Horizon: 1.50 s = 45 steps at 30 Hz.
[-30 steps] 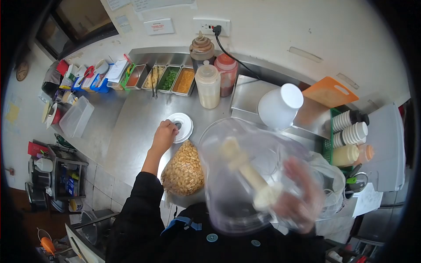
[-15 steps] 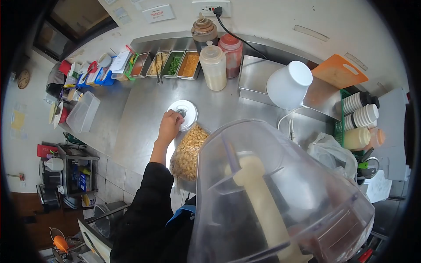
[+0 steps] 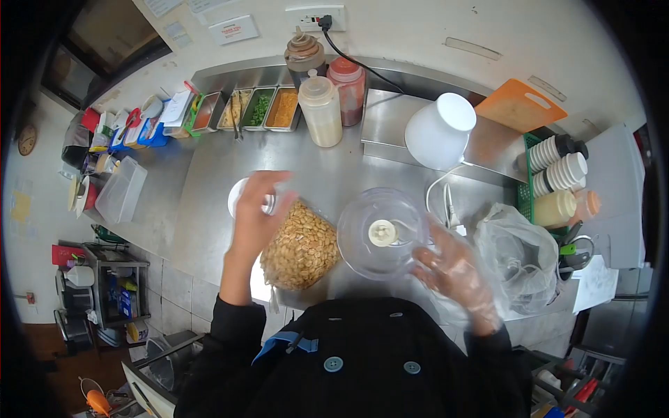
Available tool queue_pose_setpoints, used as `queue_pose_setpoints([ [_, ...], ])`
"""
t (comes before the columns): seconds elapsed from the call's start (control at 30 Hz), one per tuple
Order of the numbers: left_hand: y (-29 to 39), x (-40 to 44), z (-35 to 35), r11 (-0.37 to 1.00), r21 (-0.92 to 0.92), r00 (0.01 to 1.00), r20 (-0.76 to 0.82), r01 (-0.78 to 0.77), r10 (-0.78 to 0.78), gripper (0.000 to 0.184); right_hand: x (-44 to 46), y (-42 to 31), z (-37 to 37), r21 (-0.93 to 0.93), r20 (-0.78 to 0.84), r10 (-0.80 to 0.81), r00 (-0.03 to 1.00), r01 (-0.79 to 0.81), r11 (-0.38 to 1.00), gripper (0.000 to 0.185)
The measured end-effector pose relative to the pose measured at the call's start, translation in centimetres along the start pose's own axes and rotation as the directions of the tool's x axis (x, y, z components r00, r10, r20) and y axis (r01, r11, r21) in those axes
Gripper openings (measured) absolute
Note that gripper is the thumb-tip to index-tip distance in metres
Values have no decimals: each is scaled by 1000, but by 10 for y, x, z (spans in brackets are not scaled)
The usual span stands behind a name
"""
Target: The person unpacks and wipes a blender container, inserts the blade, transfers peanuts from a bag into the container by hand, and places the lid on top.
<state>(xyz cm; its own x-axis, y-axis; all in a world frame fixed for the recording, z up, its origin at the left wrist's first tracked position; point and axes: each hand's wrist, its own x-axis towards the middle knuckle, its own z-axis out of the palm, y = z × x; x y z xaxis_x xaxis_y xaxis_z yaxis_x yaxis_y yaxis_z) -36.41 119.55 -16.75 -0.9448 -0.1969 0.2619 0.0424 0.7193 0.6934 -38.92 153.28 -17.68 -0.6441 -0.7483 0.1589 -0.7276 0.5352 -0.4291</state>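
Observation:
My left hand (image 3: 254, 216), bare and slightly blurred, hovers over the round white lid (image 3: 237, 198) with fingers and thumb apart. It covers much of the lid. Just to its right, a clear plastic bag of peanuts (image 3: 300, 247) lies on the steel counter. A clear food processor bowl (image 3: 355, 261) stands right of the bag, its pale central hub visible inside. My right hand (image 3: 453, 268), in a loose clear plastic glove, is at the bowl's right side with fingers spread; whether the fingertips touch the bowl I cannot tell.
A white appliance base (image 3: 440, 132) stands behind, its cord (image 3: 431, 191) on the counter. Squeeze bottles (image 3: 320, 111) and steel pans of toppings (image 3: 259, 108) line the back. A crumpled plastic bag (image 3: 519, 258) and a green basket of cups (image 3: 528, 188) are at right.
The processor bowl has gone from close before the camera down onto the counter beside the peanuts. My right hand has come into view. My left hand has released the lid's knob and lifted.

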Motion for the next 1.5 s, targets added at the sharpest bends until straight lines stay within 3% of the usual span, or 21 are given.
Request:
queue_pose_setpoints([
  [0.07,48,-3,21,924,-145,911,170,-355,377,35,6,2,12,-151,-72,-99,992,87,985,38],
  [0.13,66,-12,44,881,-97,796,393,-463,461,42,3,3,19,-133,-82,-81,993,70,989,37],
  [0.17,67,-12,54,880,-96,795,391,-465,463,42,0,2,20,-111,-91,-58,994,48,993,37],
  [0.23,64,-9,69,872,-101,703,551,-480,450,44,-6,0,19,-96,-91,-41,995,32,995,37],
  [0.37,100,0,40,899,-267,718,542,-346,437,41,-19,-2,17,-81,-76,36,996,-42,996,39],
  [0.43,112,4,15,862,-317,795,352,-396,494,37,-24,0,20,-74,-107,44,993,-52,996,38],
  [0.47,113,8,4,861,-319,793,355,-396,495,37,-28,1,21,-66,-136,48,990,-57,996,37],
  [0.53,111,20,-11,890,-286,898,157,-356,410,33,-35,1,22,-88,-135,71,988,-83,993,36],
  [0.57,105,26,-11,888,-288,896,161,-358,413,33,-39,0,22,-112,-135,89,987,-104,988,34],
  [0.63,82,39,3,944,-220,956,104,-246,274,38,-45,0,20,-123,-153,92,984,-111,986,34],
  [0.8,21,55,67,976,-152,950,246,-158,192,36,-59,-9,13,-135,-251,121,960,-158,978,35],
  [0.87,11,57,83,986,-90,923,348,-140,163,34,-58,-13,6,-132,-395,8,919,-65,989,48],
  [0.97,6,59,97,986,-76,897,409,-150,168,35,-59,-19,-1,-59,-431,52,901,-86,995,39],
  [1.1,9,58,103,985,-86,888,425,-152,174,37,-58,-24,-5,-63,-507,11,862,-50,997,41],
  [1.17,11,55,103,974,-51,883,412,-221,222,42,-57,-28,-8,-73,-504,21,863,-67,995,52],
  [1.3,14,48,102,960,-18,850,459,-281,257,55,-55,-34,-14,-85,-542,-5,840,-49,995,48],
  [1.37,22,40,99,915,74,895,252,-397,368,62,-53,-44,-22,-94,-586,-3,810,-65,993,42],
  [1.4,26,37,95,914,81,896,249,-399,369,62,-53,-48,-27,-94,-590,-8,807,-59,994,42],
  [1.47,32,32,86,929,-356,950,245,-99,195,58,-54,-57,-35,-60,-632,-9,775,-38,997,40],
  [1.5,26,23,89,933,-346,954,234,-100,189,58,-54,-59,-38,-57,-634,-19,773,-22,998,40],
])
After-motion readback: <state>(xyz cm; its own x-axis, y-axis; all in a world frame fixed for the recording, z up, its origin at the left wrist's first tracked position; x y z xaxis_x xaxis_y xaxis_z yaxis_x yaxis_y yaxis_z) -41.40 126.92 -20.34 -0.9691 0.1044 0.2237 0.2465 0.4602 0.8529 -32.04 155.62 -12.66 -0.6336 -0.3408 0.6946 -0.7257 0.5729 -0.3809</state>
